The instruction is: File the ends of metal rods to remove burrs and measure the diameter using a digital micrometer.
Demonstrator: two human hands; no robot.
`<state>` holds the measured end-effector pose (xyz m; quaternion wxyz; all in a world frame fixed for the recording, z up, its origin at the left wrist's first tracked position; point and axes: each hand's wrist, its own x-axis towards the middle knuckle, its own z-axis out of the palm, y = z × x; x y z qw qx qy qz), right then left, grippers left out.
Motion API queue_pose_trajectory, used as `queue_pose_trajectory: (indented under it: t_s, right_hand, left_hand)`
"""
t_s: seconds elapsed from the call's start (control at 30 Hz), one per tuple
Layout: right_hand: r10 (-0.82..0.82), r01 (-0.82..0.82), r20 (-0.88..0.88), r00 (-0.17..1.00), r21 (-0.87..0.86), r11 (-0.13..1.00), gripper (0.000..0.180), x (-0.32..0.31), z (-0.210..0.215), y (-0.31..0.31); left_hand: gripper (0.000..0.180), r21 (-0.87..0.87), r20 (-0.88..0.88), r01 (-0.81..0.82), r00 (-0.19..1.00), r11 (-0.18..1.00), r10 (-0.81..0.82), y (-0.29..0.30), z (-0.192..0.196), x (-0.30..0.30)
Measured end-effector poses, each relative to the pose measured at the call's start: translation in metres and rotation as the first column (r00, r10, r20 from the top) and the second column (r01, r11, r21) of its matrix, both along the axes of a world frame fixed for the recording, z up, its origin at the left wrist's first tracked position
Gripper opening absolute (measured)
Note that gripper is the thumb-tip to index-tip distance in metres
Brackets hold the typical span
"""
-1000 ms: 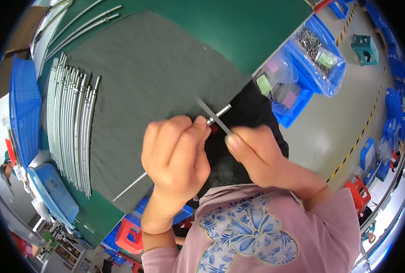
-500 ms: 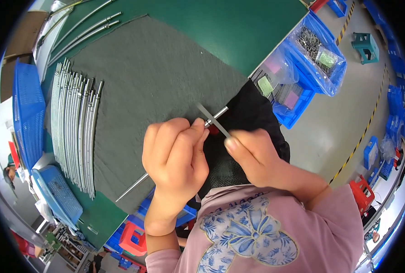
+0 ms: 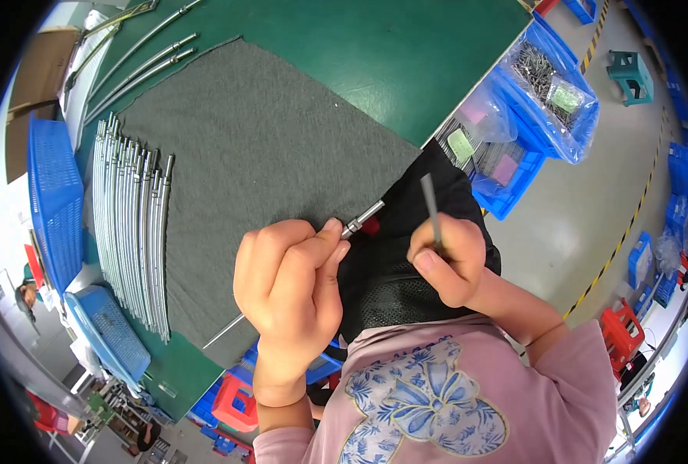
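My left hand (image 3: pixel 288 290) is closed on a slim metal rod (image 3: pixel 363 218), pinching it near its stepped, collared end. That end points up and right past my fingertips, and the thin tail emerges behind the hand at lower left, over the cloth. The rod's middle is hidden by my palm. My right hand (image 3: pixel 452 259) grips a narrow flat grey strip (image 3: pixel 430 203) that looks like a small file, standing up from the fist and apart from the rod. Many similar metal rods (image 3: pixel 139 240) lie side by side on the grey cloth (image 3: pixel 259 147) at the left.
The cloth covers part of a green table (image 3: pixel 320 58). Blue baskets (image 3: pixel 54 193) stand along the left edge. At the right, a lined blue bin (image 3: pixel 580 139) holds small metal parts. Black fabric (image 3: pixel 444 182) drapes at the table's near edge. A green stool (image 3: pixel 631 77) stands beyond.
My right hand has drawn the flat strip off the rod and moved right and slightly down, turning the strip more upright. My left hand still pinches the rod, slightly lower in view.
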<state>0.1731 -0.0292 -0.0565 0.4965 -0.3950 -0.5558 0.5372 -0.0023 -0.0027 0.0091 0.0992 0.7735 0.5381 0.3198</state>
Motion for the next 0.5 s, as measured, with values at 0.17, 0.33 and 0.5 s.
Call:
queue_pose_trajectory:
  t_s: [0.17, 0.33, 0.5]
  right_hand:
    - [-0.235, 0.234, 0.005, 0.972, 0.06, 0.97, 0.017, -0.018, 0.019, 0.022]
    - [-0.134, 0.135, 0.032, 0.99, -0.023, 0.991, 0.017, -0.021, 0.021, 0.034]
    - [-0.118, 0.118, 0.002, 0.993, -0.058, 0.991, 0.014, -0.021, 0.021, 0.037]
  left_hand:
    - [0.017, -0.03, -0.006, 0.002, 1.0, 1.0, -0.003, 0.0, 0.002, -0.001]
    - [0.017, -0.038, 0.002, -0.002, 1.0, 0.999, 0.002, -0.001, 0.001, -0.002]
    - [0.018, -0.038, 0.004, -0.002, 1.0, 0.999, 0.002, -0.001, 0.001, -0.002]
